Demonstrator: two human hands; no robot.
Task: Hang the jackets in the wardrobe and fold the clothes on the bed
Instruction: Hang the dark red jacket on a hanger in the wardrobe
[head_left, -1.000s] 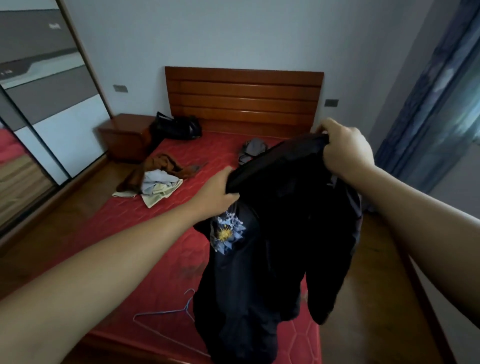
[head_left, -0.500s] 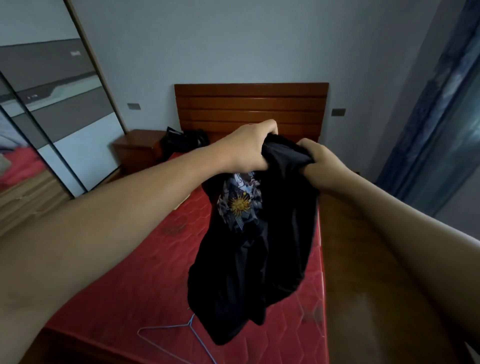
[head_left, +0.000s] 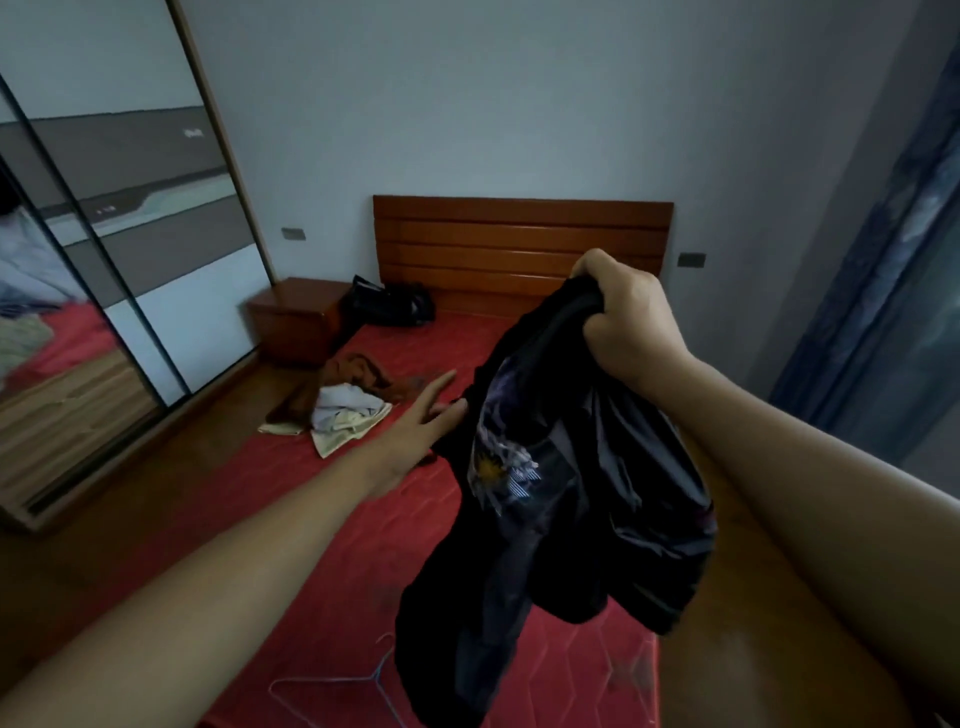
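Half a second ago both hands gripped the top of the jacket (head_left: 550, 519) close together. Now the left hand (head_left: 421, 431) has let go. Its fingers are straight and spread, and the fingertips just touch the jacket's left edge. The right hand (head_left: 618, 317) alone holds the jacket, with the fingers curled tight round the bunched top. The jacket hangs in the air over the near right part of the bed (head_left: 311, 519).

I think the free hand will either open the jacket or go for the hanger (head_left: 363, 680), which lies on the bed just below. The jacket is not yet on a hanger, and the wardrobe (head_left: 156, 234) is well apart on the left.

The jacket has a printed emblem (head_left: 501, 467) with a yellow centre and pale stripes; I can read no letters on it. A small white mark on the wardrobe door is too blurred to read.
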